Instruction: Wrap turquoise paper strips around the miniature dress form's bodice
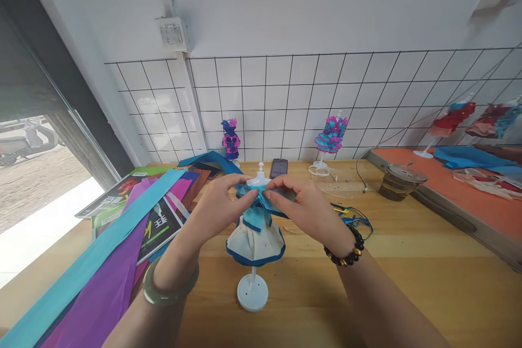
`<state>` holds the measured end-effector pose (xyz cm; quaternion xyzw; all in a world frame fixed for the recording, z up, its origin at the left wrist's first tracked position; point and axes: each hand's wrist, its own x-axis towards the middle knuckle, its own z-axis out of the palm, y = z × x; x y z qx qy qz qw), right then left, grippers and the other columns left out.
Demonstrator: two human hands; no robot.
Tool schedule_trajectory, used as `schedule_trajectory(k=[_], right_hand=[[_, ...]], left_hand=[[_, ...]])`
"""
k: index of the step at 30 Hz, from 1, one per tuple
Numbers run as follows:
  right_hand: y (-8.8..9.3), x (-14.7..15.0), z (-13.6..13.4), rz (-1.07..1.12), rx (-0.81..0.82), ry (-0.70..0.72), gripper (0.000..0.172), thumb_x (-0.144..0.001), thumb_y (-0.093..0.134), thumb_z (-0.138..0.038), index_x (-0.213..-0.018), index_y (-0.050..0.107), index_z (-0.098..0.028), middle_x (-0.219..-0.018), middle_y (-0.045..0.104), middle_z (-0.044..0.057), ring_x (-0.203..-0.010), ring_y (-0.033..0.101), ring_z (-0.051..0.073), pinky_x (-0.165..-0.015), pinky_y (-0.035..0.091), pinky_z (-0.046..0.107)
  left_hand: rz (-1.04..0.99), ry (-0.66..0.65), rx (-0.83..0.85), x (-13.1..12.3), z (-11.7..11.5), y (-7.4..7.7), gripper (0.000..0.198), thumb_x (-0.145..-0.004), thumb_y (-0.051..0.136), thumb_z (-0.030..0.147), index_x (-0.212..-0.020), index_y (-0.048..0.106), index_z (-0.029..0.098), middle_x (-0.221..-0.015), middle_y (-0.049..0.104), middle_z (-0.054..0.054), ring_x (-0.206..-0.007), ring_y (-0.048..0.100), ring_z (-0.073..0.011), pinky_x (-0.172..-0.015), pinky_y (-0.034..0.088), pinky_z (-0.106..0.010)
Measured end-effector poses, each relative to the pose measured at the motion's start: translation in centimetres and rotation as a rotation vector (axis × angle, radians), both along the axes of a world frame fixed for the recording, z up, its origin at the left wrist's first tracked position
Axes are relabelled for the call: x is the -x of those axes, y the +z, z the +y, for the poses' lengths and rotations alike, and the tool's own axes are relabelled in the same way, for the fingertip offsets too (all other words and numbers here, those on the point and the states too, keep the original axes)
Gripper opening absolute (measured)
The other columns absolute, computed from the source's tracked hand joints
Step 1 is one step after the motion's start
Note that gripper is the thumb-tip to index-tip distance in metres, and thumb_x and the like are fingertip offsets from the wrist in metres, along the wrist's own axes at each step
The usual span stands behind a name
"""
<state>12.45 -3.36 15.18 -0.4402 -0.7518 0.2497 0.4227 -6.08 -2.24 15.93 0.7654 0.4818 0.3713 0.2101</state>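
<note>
A small white doll dress form (253,292) stands upright on its round base in front of me. It wears a doll dress (255,244) with a cream skirt edged in dark blue. At the chest sits a light blue bow-like piece (260,216) with dark blue edges. My left hand (223,204) pinches the left side of this piece between thumb and fingers. On its right side, my right hand (304,204) pinches it in the same way. The fingertips almost meet at the middle and partly hide the bodice.
Coloured crepe paper strips (93,253) and magazines (161,223) cover the table's left side. Two dressed forms (231,141) (332,136) and a phone (279,167) stand or lie by the tiled wall. At right are a lidded cup (402,182), blue scraps with a yellow tool (340,209), and an orange surface (452,174).
</note>
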Motion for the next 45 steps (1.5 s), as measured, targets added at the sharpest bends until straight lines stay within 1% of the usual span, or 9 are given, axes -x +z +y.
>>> schedule_trajectory(k=[5, 9, 13, 20, 27, 34, 37, 41, 45], right_hand=[[-0.3, 0.1, 0.1, 0.000, -0.011, -0.050, 0.013, -0.084, 0.057, -0.029, -0.083, 0.065, -0.019, -0.075, 0.065, -0.001, -0.065, 0.055, 0.011, -0.060, 0.043, 0.024], [-0.3, 0.1, 0.1, -0.008, -0.020, -0.078, 0.011, -0.084, 0.057, -0.028, -0.083, 0.063, -0.020, -0.073, 0.063, -0.001, -0.065, 0.054, 0.011, -0.059, 0.043, 0.024], [-0.2, 0.2, 0.1, 0.002, -0.015, -0.076, 0.009, -0.083, 0.058, -0.028, -0.082, 0.062, -0.019, -0.072, 0.062, -0.001, -0.064, 0.054, 0.011, -0.057, 0.042, 0.023], [-0.3, 0.2, 0.2, 0.026, -0.016, -0.047, 0.014, -0.084, 0.058, -0.033, -0.084, 0.063, -0.020, -0.078, 0.065, 0.000, -0.069, 0.057, 0.012, -0.062, 0.045, 0.025], [-0.4, 0.5, 0.2, 0.020, -0.036, -0.086, 0.012, -0.084, 0.058, -0.031, -0.080, 0.061, -0.020, -0.071, 0.063, -0.001, -0.064, 0.054, 0.012, -0.058, 0.043, 0.024], [-0.5, 0.5, 0.4, 0.040, 0.018, -0.108, 0.012, -0.082, 0.059, -0.032, -0.081, 0.060, -0.020, -0.074, 0.063, 0.000, -0.066, 0.054, 0.013, -0.058, 0.043, 0.025], [-0.7, 0.4, 0.6, 0.059, 0.055, -0.127, 0.015, -0.079, 0.062, -0.034, -0.080, 0.058, -0.020, -0.070, 0.059, -0.001, -0.062, 0.052, 0.012, -0.054, 0.041, 0.024], [-0.9, 0.7, 0.5, 0.056, 0.021, -0.137, 0.015, -0.079, 0.062, -0.034, -0.080, 0.056, -0.020, -0.068, 0.057, -0.002, -0.060, 0.049, 0.011, -0.054, 0.040, 0.023], [-0.6, 1.3, -0.1, 0.056, -0.009, -0.092, 0.010, -0.082, 0.058, -0.029, -0.079, 0.056, -0.020, -0.070, 0.059, -0.001, -0.063, 0.050, 0.011, -0.056, 0.040, 0.023]], left_hand=[[0.000, -0.011, -0.013, 0.1, 0.0, 0.0, 0.028, -0.081, 0.057, 0.042, -0.100, 0.068, 0.025, -0.104, 0.071, -0.003, -0.100, 0.064, -0.0239, -0.088, 0.050, -0.036], [0.009, 0.005, -0.002, 0.0, -0.1, 0.1, 0.028, -0.081, 0.058, 0.042, -0.100, 0.068, 0.025, -0.106, 0.070, -0.002, -0.103, 0.062, -0.0238, -0.092, 0.048, -0.036], [0.007, -0.004, 0.003, 0.1, 0.0, -0.1, 0.029, -0.082, 0.057, 0.043, -0.102, 0.068, 0.025, -0.108, 0.069, -0.002, -0.105, 0.061, -0.0235, -0.094, 0.047, -0.036], [0.016, -0.010, -0.010, 0.1, 0.0, 0.0, 0.027, -0.082, 0.057, 0.041, -0.100, 0.068, 0.025, -0.107, 0.070, -0.002, -0.104, 0.062, -0.0241, -0.094, 0.047, -0.038], [0.022, -0.012, -0.024, 0.1, 0.0, 0.0, 0.026, -0.082, 0.057, 0.040, -0.101, 0.068, 0.026, -0.106, 0.070, -0.002, -0.103, 0.062, -0.0234, -0.092, 0.048, -0.036], [0.027, -0.030, -0.033, 0.2, 0.0, 0.0, 0.025, -0.082, 0.057, 0.039, -0.100, 0.067, 0.025, -0.105, 0.070, -0.003, -0.103, 0.063, -0.0239, -0.093, 0.048, -0.037], [0.032, -0.035, -0.023, 0.3, 0.0, 0.0, 0.027, -0.082, 0.057, 0.043, -0.100, 0.067, 0.025, -0.104, 0.070, -0.003, -0.102, 0.063, -0.0240, -0.091, 0.048, -0.037], [0.012, -0.001, -0.012, 0.3, 0.1, 0.1, 0.031, -0.079, 0.060, 0.051, -0.092, 0.067, 0.024, -0.098, 0.071, -0.002, -0.096, 0.064, -0.0238, -0.087, 0.050, -0.036], [-0.039, -0.038, 0.042, 0.6, 0.2, 0.3, 0.032, -0.079, 0.060, 0.052, -0.087, 0.067, 0.022, -0.092, 0.070, -0.003, -0.089, 0.064, -0.0219, -0.076, 0.055, -0.031]])
